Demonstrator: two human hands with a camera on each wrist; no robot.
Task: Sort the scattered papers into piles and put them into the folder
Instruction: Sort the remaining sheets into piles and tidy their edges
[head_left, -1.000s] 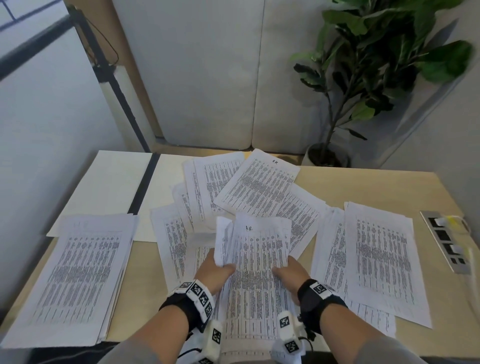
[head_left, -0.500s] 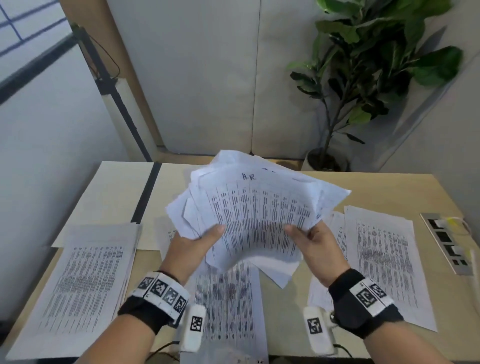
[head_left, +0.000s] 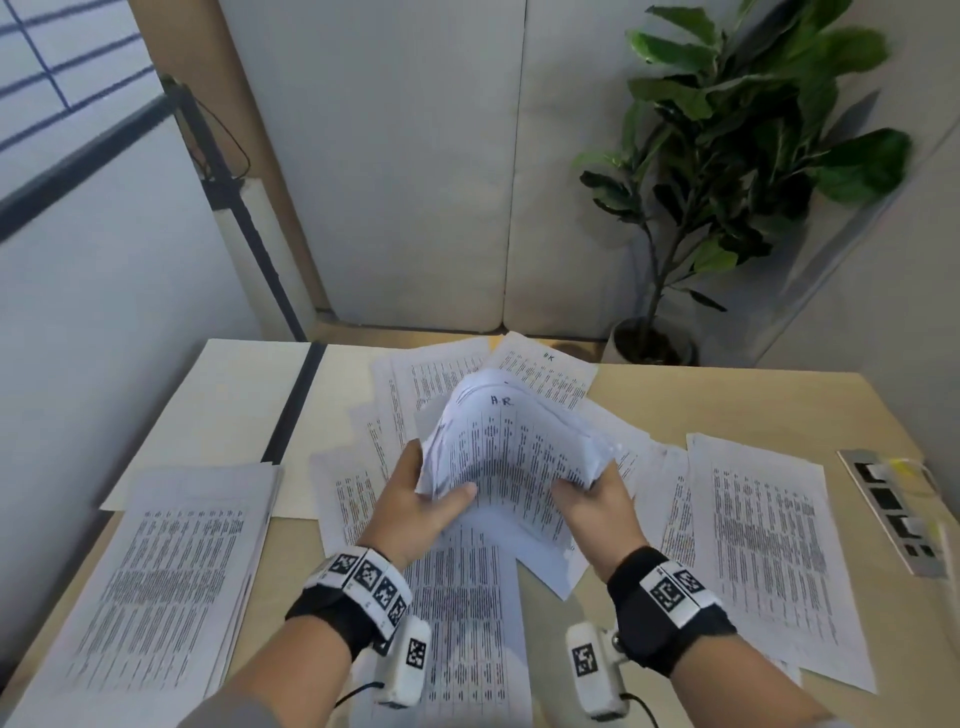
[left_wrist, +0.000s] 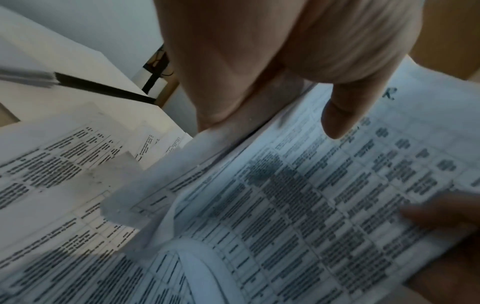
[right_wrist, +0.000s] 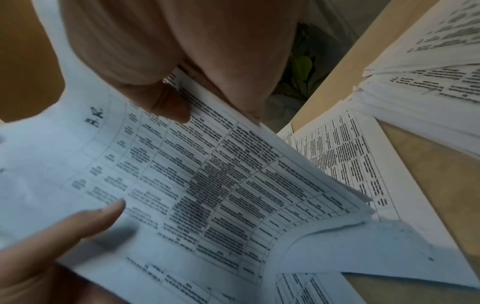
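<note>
Both hands hold a bowed bundle of printed sheets (head_left: 511, 457) marked "A.R." above the table's middle. My left hand (head_left: 415, 512) grips its left edge, thumb on top; my right hand (head_left: 597, 506) grips its right edge. The wrist views show the same bundle (left_wrist: 298, 205) (right_wrist: 197, 185) with a thumb pressed on its face and fingers underneath. One sorted pile (head_left: 156, 577) lies at the front left, another (head_left: 769, 556) at the right. Loose sheets (head_left: 441, 379) fan out behind the bundle, and one sheet (head_left: 462, 613) lies between my wrists. The open folder (head_left: 228, 405) lies flat at the back left.
A wooden table (head_left: 727, 400) carries everything. A power socket strip (head_left: 893, 512) with a yellow plug is set in its right edge. A potted plant (head_left: 727, 171) stands behind the far right corner. A black rail (head_left: 228, 208) runs along the left wall.
My hands gathered sheets off the table, lifted them as a spread fan, and have now drawn closer together, squeezing the bundle into a narrower, arched stack lower over the table.
</note>
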